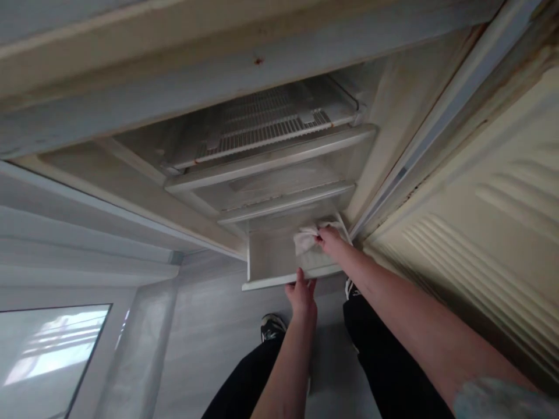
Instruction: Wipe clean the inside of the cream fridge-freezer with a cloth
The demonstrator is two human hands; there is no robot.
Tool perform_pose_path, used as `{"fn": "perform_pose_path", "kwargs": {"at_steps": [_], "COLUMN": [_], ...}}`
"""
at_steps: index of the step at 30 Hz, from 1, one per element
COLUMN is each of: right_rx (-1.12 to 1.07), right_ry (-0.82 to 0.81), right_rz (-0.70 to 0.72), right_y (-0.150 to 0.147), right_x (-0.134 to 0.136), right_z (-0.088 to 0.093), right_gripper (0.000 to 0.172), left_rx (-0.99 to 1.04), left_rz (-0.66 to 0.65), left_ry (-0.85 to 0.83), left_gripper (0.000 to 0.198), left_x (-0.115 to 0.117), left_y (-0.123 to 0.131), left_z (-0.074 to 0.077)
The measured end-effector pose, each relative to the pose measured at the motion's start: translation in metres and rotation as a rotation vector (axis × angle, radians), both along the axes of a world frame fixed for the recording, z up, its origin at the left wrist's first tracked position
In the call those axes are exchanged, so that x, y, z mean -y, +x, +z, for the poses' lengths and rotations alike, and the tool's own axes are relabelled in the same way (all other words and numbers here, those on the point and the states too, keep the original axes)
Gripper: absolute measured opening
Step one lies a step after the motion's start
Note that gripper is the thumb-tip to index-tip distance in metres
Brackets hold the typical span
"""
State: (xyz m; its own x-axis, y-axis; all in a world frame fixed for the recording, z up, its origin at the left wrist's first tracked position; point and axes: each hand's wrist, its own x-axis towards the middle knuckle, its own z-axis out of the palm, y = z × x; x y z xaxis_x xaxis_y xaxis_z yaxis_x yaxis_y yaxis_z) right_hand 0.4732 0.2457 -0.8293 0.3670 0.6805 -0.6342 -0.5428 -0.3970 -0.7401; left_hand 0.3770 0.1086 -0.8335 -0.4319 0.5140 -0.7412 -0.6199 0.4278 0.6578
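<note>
A white freezer drawer point(273, 253) is pulled out at the bottom of an open freezer cabinet. My left hand point(302, 293) grips the drawer's front edge from outside, thumb over the rim and fingers below it. Inside the drawer, toward its right side, my right hand point(329, 240) is closed on a crumpled white cloth point(305, 238). The cloth hangs from the fingers and rests against the drawer's inner surface.
Above the drawer are two more drawer fronts point(283, 205) and a wire shelf point(271, 128). The open ribbed door point(493, 221) stands close on the right. Grey flooring point(205, 331) and my shoes point(273, 327) lie below. A glossy white-framed panel point(52, 349) is at lower left.
</note>
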Motion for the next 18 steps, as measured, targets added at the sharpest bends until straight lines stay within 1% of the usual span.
{"fn": "perform_pose_path", "kwargs": {"at_steps": [2, 5, 7, 10, 12, 15, 17, 18], "right_rx": [-0.027, -0.069, -0.106, -0.184, -0.252, -0.366, -0.443, -0.495], "right_ry": [-0.069, -0.078, -0.041, 0.006, 0.016, 0.051, 0.098, 0.139], "right_rz": [-0.117, -0.263, -0.324, -0.379, -0.397, -0.371, -0.309, -0.243], "right_y": [0.006, 0.014, 0.016, 0.007, -0.01, -0.054, -0.092, -0.112], "right_x": [-0.019, -0.036, -0.043, -0.049, -0.052, -0.058, -0.059, -0.058], "right_z": [-0.025, -0.047, -0.054, -0.057, -0.055, -0.051, -0.049, -0.049], "right_gripper": [0.023, 0.024, 0.024, 0.023, 0.022, 0.019, 0.015, 0.013], "left_rx": [0.008, 0.017, 0.019, 0.022, 0.028, 0.03, 0.026, 0.024], "left_rz": [0.002, -0.001, 0.002, 0.002, -0.006, -0.03, -0.06, -0.078], "left_ry": [-0.011, -0.016, -0.024, -0.034, -0.029, -0.015, -0.012, -0.01], "left_gripper": [0.013, 0.015, 0.017, 0.016, 0.015, 0.018, 0.024, 0.028], "left_x": [0.0, 0.002, 0.003, 0.004, 0.004, 0.005, 0.008, 0.009], "left_y": [-0.001, -0.002, -0.002, -0.002, -0.001, -0.002, -0.003, -0.004], "left_z": [0.001, 0.003, 0.004, 0.006, 0.007, 0.007, 0.007, 0.007]}}
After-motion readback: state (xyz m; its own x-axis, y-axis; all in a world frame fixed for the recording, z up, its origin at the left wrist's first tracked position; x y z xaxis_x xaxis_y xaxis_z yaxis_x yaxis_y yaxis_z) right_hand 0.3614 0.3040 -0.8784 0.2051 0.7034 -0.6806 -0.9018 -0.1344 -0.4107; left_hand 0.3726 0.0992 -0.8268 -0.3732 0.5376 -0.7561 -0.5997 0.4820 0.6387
